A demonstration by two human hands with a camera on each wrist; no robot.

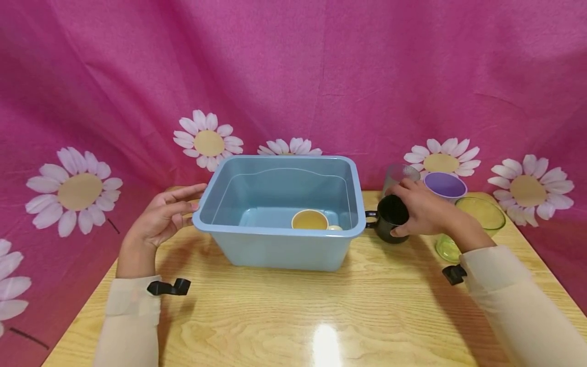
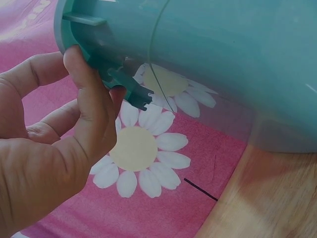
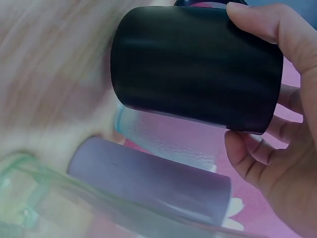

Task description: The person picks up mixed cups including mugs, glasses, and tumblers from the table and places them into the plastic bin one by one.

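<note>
My right hand (image 1: 424, 208) grips a black mug (image 1: 392, 214) near its rim, just right of a blue-grey basin (image 1: 279, 250); the mug's handle points toward the basin. In the right wrist view, thumb and fingers of the right hand (image 3: 292, 114) hold the black mug (image 3: 195, 67) from both sides. My left hand (image 1: 160, 216) is at the basin's left rim. Seen from the left wrist, the left hand (image 2: 59, 124) has its fingertips at the underside of the rim of the basin (image 2: 213, 54). A cup with a yellow inside (image 1: 310, 219) lies in the basin.
Right of the mug stand a clear glass (image 1: 396, 176), a purple cup (image 1: 446, 185) and a green-tinted glass (image 1: 486, 214). They stand on a wooden table (image 1: 275, 316), with a pink flowered cloth (image 1: 293, 76) behind it.
</note>
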